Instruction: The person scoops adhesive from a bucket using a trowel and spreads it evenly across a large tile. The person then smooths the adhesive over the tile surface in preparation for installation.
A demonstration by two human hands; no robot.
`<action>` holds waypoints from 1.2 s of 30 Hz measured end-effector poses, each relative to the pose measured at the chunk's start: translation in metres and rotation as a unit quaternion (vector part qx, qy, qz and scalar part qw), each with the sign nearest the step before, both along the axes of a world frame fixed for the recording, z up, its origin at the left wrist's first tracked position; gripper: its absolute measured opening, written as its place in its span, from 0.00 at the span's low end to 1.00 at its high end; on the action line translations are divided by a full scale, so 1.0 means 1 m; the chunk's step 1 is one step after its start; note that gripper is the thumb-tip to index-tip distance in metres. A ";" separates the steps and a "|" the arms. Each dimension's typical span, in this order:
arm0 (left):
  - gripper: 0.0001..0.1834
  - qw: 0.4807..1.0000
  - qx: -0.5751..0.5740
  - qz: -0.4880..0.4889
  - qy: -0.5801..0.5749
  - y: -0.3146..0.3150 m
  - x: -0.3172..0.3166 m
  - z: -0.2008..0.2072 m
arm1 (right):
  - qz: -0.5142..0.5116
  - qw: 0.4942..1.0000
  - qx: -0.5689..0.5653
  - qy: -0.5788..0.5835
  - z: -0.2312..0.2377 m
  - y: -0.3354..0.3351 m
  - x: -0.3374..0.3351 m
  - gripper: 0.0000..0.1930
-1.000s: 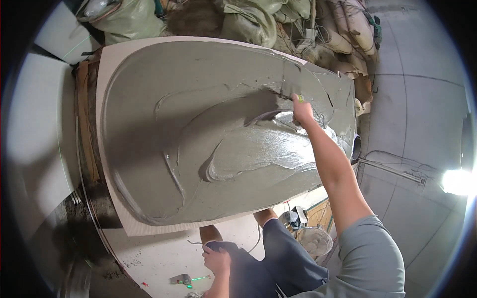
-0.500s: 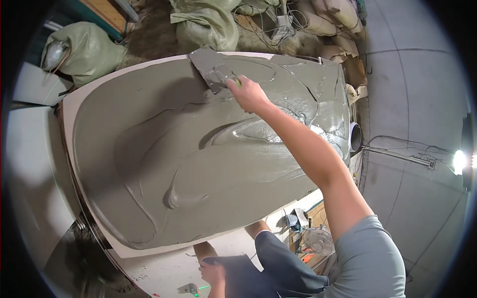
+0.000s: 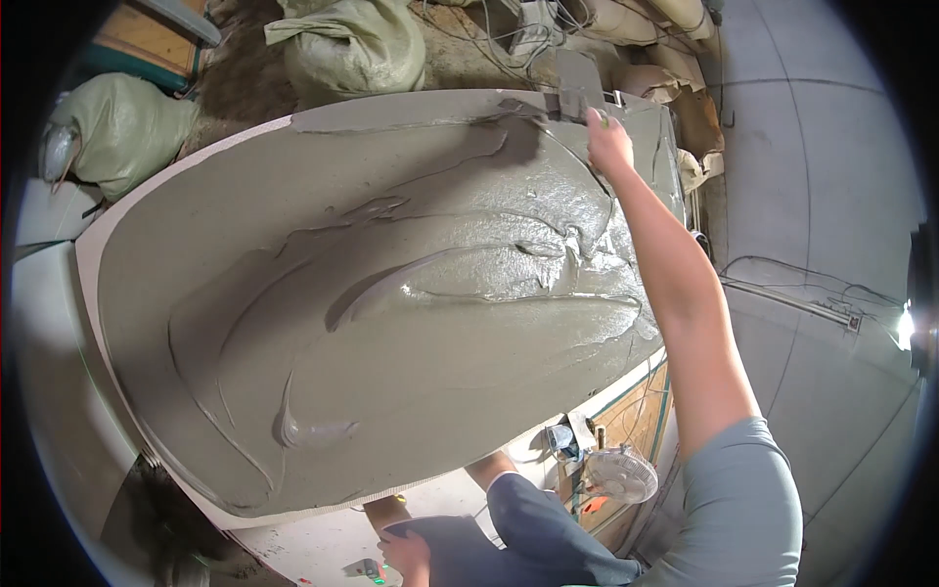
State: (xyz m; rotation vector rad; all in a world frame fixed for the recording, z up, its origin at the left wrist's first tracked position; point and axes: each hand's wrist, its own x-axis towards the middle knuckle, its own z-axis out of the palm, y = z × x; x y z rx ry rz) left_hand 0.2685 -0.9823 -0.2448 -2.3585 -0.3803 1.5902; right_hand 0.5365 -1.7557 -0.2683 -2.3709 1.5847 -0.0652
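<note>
A large pale board (image 3: 90, 256) spreads before me, coated almost to its rim with wet grey mortar (image 3: 421, 352). My right hand (image 3: 611, 149) is closed round the handle of a flat rectangular trowel (image 3: 581, 86). Its grey-smeared blade is at the far right edge of the board, partly over the rim. Ridges and swirls mark the mortar, with a shiny wet patch toward the right. Low in the view, my left hand (image 3: 406, 558) lies against my dark shorts with nothing visible in it.
Green woven sacks (image 3: 357, 49) stand beyond the far edge, another sack (image 3: 127, 132) at the far left. Paper bags (image 3: 675, 88) and loose cables (image 3: 504, 44) lie at the far right. A small fan (image 3: 621, 474) is near my knees. A bright lamp (image 3: 906, 325) shines at right.
My right hand has swept the trowel rightward along the far edge, leaving a fresh smoothed strip. The view has shifted slightly. My left hand stays by my thigh.
</note>
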 end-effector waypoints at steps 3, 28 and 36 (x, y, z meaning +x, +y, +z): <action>0.45 1.000 0.023 -0.005 0.018 -0.002 0.008 0.003 | -0.056 0.993 0.073 -0.069 0.004 0.002 -0.038 0.31; 0.45 1.000 0.025 0.001 0.018 0.015 0.002 -0.002 | -0.043 0.915 0.347 -0.201 0.034 0.178 0.033 0.27; 0.49 0.986 0.069 -0.035 -0.146 0.098 -0.094 -0.074 | -0.126 0.937 0.231 -0.230 0.057 0.130 -0.053 0.17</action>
